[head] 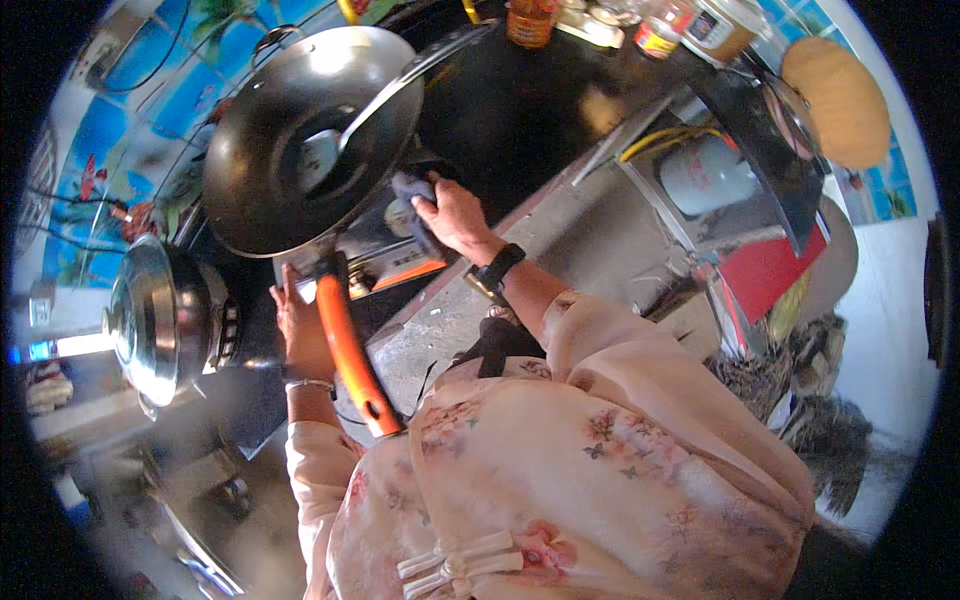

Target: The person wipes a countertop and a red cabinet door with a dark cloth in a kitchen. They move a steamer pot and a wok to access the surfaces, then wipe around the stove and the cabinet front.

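Observation:
A metal wok with an orange handle stands over the stove, and a metal spatula rests inside it, its long shaft leaning across the rim. My right hand grips a dark cloth beside the wok's near right edge, at the stove front. Left of the orange handle, just below the wok, is my left hand; its fingers point up toward the wok's underside and are partly hidden, so what they touch cannot be told.
A lidded metal pot stands to the left. Jars and bottles line the back of the dark counter. On the right are a gas cylinder under the counter and a round wooden board against the wall.

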Tool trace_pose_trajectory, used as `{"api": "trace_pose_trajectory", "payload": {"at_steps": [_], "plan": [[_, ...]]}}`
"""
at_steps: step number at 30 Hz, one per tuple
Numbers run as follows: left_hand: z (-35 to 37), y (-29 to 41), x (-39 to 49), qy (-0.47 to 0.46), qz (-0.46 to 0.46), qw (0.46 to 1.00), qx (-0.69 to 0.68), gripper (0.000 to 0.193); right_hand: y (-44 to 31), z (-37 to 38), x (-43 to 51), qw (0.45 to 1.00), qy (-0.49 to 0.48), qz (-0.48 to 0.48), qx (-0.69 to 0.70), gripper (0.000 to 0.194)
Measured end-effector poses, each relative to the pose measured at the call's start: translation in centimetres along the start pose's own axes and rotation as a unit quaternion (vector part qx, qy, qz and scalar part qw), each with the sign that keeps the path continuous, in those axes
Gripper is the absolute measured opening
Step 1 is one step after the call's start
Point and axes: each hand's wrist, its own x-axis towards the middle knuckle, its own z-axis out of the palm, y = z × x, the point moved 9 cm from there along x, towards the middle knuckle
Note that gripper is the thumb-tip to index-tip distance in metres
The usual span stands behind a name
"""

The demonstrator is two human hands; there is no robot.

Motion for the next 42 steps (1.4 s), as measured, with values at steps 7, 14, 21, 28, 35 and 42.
{"api": "trace_pose_trajectory", "payload": {"at_steps": [7,14,21,28,35,42], "plan": [[2.2,-6.2,-0.9,0.172,-0.053,0.955,-0.237,0.066,8.7,-10.3,0.4,0.858,0.081,0.098,0.497,0.024],[1.9,3.5,-8.2,0.105,-0.213,0.844,-0.48,0.072,25.7,-22.3,10.6,0.978,0.157,0.115,-0.073,0.022],[-1.0,12.1,-4.4,0.097,-0.322,0.816,-0.47,0.09,13.5,-2.8,4.8,0.979,0.052,-0.162,-0.114,0.018],[-2.9,15.9,-0.3,0.033,-0.28,0.929,-0.241,0.11,10.9,-1.4,3.2,0.939,-0.151,-0.271,-0.147,0.036],[-3.5,16.9,0.4,0.016,-0.277,0.939,-0.205,0.103,22.4,-6.4,23.5,0.958,-0.057,0.019,-0.28,0.044],[-3.3,17.0,0.2,-0.037,-0.291,0.931,-0.215,0.103,18.5,6.9,33.3,0.96,-0.098,0.074,-0.252,0.039]]}}
